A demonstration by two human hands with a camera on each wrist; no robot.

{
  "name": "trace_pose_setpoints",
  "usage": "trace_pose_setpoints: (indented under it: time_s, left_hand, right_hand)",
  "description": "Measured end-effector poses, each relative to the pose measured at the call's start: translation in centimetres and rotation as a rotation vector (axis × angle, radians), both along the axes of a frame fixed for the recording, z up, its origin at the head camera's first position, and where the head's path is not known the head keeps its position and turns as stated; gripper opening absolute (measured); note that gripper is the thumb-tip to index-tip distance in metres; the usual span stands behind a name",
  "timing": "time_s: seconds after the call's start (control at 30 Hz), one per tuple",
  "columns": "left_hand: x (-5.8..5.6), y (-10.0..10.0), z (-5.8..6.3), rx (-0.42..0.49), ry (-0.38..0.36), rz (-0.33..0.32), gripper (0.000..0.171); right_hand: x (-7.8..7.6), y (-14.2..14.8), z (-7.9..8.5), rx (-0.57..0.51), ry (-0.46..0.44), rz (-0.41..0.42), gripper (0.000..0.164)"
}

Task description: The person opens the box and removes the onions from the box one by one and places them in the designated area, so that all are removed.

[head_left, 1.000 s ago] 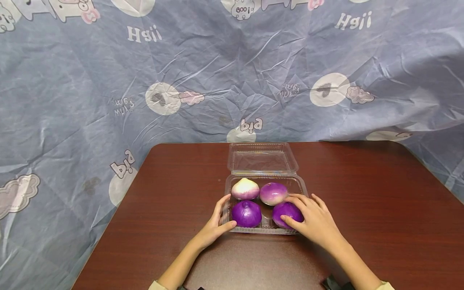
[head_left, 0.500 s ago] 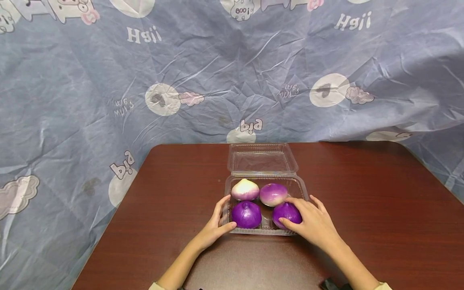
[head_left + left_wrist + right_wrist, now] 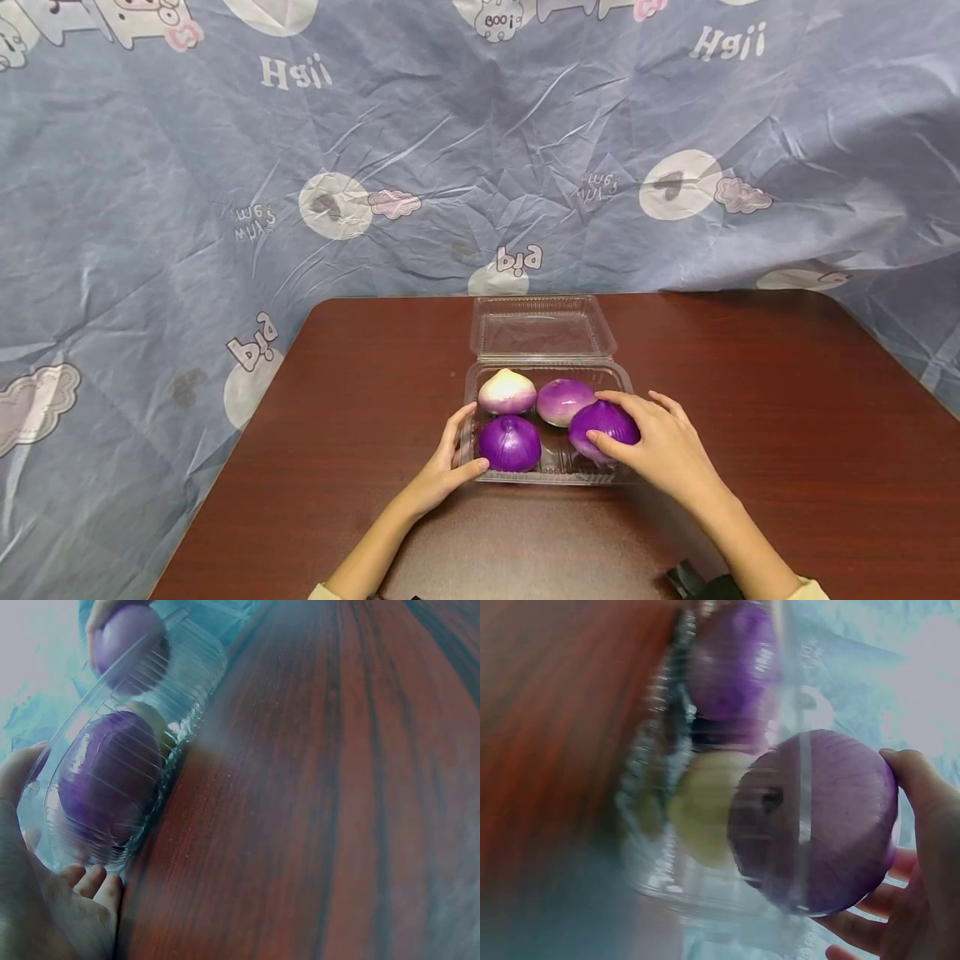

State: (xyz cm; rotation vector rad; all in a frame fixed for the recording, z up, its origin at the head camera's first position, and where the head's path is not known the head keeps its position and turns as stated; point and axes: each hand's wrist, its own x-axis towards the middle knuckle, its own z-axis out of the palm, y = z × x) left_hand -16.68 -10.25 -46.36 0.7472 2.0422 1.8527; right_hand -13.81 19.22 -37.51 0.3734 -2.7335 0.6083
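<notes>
My right hand [image 3: 663, 454] grips a purple onion [image 3: 600, 429], thumb on its near side and fingers over its far side, raised at the right end of a clear plastic clamshell box [image 3: 551, 477]. In the right wrist view this onion [image 3: 847, 817] overlaps the box's rim. My left hand [image 3: 435, 477] holds the box's left end, thumb at the front corner and fingers along the side. Inside the box sit another purple onion [image 3: 510, 444] at front left, a white-and-purple onion [image 3: 507, 392] behind it, and a purple onion with a pale end [image 3: 562, 402] at back right.
The box's clear lid [image 3: 542, 329] lies folded back on the dark wood table [image 3: 375, 375]. A blue printed cloth [image 3: 450, 150] hangs behind the table's far edge. A black object [image 3: 701, 581] shows beside the right forearm.
The right hand has lifted the front-right purple onion up and slightly right from its place in the box. The left hand and the other onions stay put.
</notes>
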Motion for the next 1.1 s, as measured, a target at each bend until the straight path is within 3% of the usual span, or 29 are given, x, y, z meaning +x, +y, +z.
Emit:
trace_pose_setpoints:
  time_s: [0.2, 0.4, 0.83, 1.1]
  left_hand:
    - [0.0, 0.0, 0.1, 0.004, 0.002, 0.011, 0.075]
    - [0.0, 0.0, 0.0, 0.005, -0.002, 0.013, 0.075]
    - [0.0, 0.2, 0.0, -0.025, 0.026, 0.021, 0.061]
    - [0.0, 0.2, -0.3, -0.037, 0.014, 0.035, 0.046]
  right_hand:
    - [0.3, 1.0, 1.5, -0.092, -0.009, -0.107, 0.05]
    - [-0.7, 2.6, 1.2, -0.178, 0.074, -0.178, 0.052]
    - [-3.6, 6.2, -2.6, -0.38, 0.181, -0.386, 0.055]
    - [-4.6, 7.4, -4.8, -0.425, 0.126, -0.374, 0.057]
